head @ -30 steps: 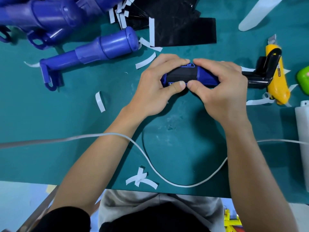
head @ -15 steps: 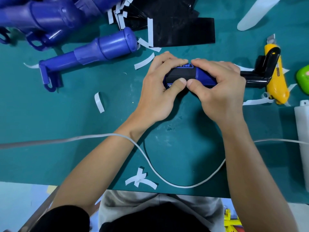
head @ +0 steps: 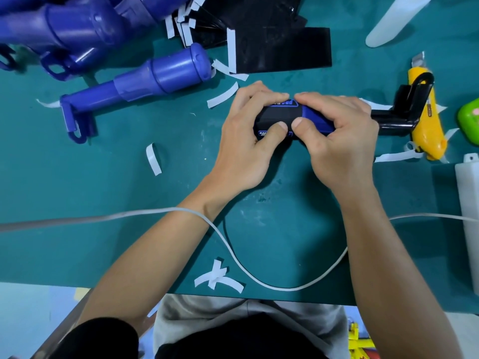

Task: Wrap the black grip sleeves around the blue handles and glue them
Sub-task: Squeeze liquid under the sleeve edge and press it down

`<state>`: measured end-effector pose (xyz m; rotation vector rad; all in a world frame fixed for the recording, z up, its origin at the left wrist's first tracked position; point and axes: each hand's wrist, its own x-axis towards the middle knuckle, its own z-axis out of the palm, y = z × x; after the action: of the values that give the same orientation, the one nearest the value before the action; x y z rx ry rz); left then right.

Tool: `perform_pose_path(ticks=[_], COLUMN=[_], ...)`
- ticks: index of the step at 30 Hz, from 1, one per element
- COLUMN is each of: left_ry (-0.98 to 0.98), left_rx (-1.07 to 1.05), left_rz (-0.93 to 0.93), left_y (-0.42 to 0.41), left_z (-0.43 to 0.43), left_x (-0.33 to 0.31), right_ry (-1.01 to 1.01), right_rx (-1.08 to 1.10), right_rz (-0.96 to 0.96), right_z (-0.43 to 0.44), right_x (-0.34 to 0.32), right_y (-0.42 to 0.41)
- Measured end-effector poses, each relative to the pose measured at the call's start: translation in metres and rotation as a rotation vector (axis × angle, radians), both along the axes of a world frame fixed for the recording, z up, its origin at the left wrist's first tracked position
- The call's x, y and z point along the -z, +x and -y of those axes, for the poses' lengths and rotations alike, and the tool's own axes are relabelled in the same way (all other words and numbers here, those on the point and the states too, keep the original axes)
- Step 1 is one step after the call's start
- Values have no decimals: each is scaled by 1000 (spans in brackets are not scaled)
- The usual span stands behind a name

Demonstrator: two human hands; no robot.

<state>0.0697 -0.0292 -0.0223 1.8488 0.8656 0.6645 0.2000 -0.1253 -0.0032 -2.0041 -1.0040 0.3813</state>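
Note:
A blue handle lies sideways on the green mat, with a black grip sleeve wrapped around its middle. My left hand grips the handle's left end, thumb pressing on the sleeve. From the right, my right hand grips the handle, its thumb pressed beside the left thumb. A black tube sticks out of the handle to the right. Loose black sleeves lie at the back. Another blue handle rests to the left.
A pile of blue handles fills the back left. A yellow utility knife, a green object and a white bottle sit at the right. White backing strips and a white cord lie on the mat.
Both thumbs have slid slightly along the sleeve while pressing it; the handle stays in the same place.

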Motion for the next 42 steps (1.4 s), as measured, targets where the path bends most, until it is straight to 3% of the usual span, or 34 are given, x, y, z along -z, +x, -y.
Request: perform_pose_path(ticks=[9, 42], left_ry=[51, 40], left_rx=[-60, 82], left_rz=[-4, -18], left_y=[5, -4], left_z=[0, -7], left_x=[1, -2], right_ry=[29, -16], right_rx=[40, -13], right_rz=[13, 76], right_z=[-3, -1], right_x=[1, 0], right_y=[-5, -2])
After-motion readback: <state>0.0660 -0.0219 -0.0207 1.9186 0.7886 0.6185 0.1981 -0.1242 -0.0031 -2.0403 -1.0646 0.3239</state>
